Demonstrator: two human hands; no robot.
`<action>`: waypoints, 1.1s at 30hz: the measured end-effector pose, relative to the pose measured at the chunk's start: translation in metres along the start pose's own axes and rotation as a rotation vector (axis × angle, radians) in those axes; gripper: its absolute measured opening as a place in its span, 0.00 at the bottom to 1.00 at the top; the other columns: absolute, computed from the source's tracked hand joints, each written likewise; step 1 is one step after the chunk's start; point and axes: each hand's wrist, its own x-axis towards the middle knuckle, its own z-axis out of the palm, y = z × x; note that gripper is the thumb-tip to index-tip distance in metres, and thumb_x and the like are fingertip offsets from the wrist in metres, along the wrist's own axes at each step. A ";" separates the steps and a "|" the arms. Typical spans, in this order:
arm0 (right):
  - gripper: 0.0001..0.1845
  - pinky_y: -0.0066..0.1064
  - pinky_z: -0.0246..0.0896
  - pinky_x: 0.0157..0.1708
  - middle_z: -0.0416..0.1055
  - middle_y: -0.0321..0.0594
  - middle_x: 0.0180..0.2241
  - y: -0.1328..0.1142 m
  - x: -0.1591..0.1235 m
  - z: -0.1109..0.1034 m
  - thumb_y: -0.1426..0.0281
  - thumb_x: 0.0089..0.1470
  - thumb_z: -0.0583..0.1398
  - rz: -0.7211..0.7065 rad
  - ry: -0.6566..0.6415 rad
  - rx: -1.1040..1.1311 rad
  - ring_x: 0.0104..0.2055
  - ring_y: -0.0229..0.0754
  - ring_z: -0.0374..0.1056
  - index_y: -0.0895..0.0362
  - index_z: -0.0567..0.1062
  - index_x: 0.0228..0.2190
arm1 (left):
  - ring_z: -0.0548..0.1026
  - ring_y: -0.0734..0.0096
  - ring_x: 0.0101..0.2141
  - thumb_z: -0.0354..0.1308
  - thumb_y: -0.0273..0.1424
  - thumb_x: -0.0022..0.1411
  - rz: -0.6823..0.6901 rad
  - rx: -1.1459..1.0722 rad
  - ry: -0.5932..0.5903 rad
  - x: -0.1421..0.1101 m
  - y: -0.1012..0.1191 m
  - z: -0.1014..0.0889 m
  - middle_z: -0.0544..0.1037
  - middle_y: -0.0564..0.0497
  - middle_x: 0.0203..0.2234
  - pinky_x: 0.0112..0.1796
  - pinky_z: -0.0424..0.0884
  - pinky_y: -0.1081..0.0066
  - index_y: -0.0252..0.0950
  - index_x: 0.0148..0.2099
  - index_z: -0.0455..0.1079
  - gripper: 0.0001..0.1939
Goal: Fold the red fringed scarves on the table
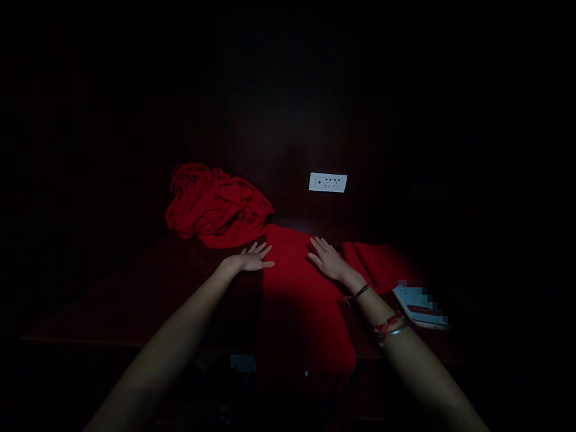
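A red scarf (299,288) lies spread lengthwise over the dark table, its fringed end hanging past the front edge. My left hand (252,259) is open at the scarf's left edge, fingers spread and the thumb reaching onto the cloth. On the right edge of the same scarf, my right hand (327,259) rests flat with its fingers stretched out. Neither hand grips anything. A crumpled heap of red fringed cloth (220,207) sits behind my left hand. To the right of my right hand is a folded red cloth (382,264).
A pale booklet or flat packet (420,306), partly pixelated, lies at the right of the dark table (148,300). A white wall socket (328,182) is on the dark panel behind. Deep shadow hides the surroundings and most of the space below the table edge.
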 end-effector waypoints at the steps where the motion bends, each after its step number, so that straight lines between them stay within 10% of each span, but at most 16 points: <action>1: 0.34 0.38 0.32 0.53 0.35 0.43 0.57 -0.014 0.000 0.002 0.52 0.51 0.36 -0.096 -0.024 0.027 0.57 0.43 0.28 0.58 0.41 0.55 | 0.28 0.59 0.54 0.33 0.55 0.49 0.003 0.012 0.005 0.000 0.001 0.000 0.30 0.51 0.56 0.49 0.36 0.54 0.37 0.59 0.31 0.41; 5: 0.33 0.44 0.29 0.52 0.34 0.37 0.57 -0.041 -0.003 0.009 0.49 0.49 0.36 -0.261 -0.233 0.016 0.57 0.44 0.28 0.50 0.42 0.54 | 0.28 0.58 0.54 0.33 0.55 0.49 0.010 0.002 -0.019 -0.003 0.004 -0.001 0.30 0.49 0.56 0.50 0.37 0.55 0.36 0.59 0.31 0.41; 9: 0.34 0.45 0.30 0.52 0.33 0.38 0.57 -0.016 -0.005 0.004 0.50 0.49 0.36 -0.047 -0.339 -0.035 0.57 0.45 0.29 0.52 0.41 0.54 | 0.29 0.57 0.54 0.33 0.56 0.48 -0.005 -0.015 -0.032 -0.005 0.004 -0.003 0.31 0.48 0.56 0.49 0.38 0.55 0.37 0.59 0.31 0.42; 16: 0.30 0.43 0.29 0.52 0.34 0.36 0.57 -0.024 -0.005 0.002 0.54 0.52 0.35 -0.190 -0.129 -0.051 0.57 0.43 0.28 0.52 0.43 0.54 | 0.29 0.58 0.54 0.33 0.55 0.49 -0.008 -0.006 -0.023 -0.004 0.006 -0.002 0.31 0.49 0.56 0.49 0.39 0.54 0.36 0.59 0.31 0.41; 20: 0.30 0.44 0.26 0.52 0.34 0.31 0.57 -0.044 -0.004 0.007 0.52 0.51 0.35 -0.334 -0.255 -0.014 0.57 0.43 0.28 0.48 0.41 0.54 | 0.29 0.58 0.54 0.32 0.55 0.49 0.003 -0.005 -0.018 -0.003 0.005 -0.001 0.32 0.48 0.56 0.49 0.37 0.54 0.36 0.59 0.31 0.41; 28: 0.36 0.44 0.28 0.52 0.34 0.40 0.57 -0.002 -0.002 0.002 0.51 0.50 0.33 0.025 -0.288 -0.057 0.57 0.44 0.30 0.59 0.41 0.55 | 0.30 0.57 0.54 0.33 0.56 0.48 0.019 -0.025 -0.028 -0.004 0.004 -0.002 0.31 0.49 0.56 0.49 0.38 0.52 0.39 0.59 0.30 0.41; 33: 0.33 0.44 0.27 0.52 0.33 0.39 0.57 -0.023 -0.001 0.004 0.52 0.51 0.33 -0.125 -0.094 -0.080 0.57 0.44 0.28 0.55 0.41 0.55 | 0.30 0.57 0.54 0.35 0.56 0.48 0.008 -0.025 -0.039 -0.001 0.004 -0.003 0.32 0.48 0.56 0.49 0.37 0.52 0.38 0.59 0.31 0.42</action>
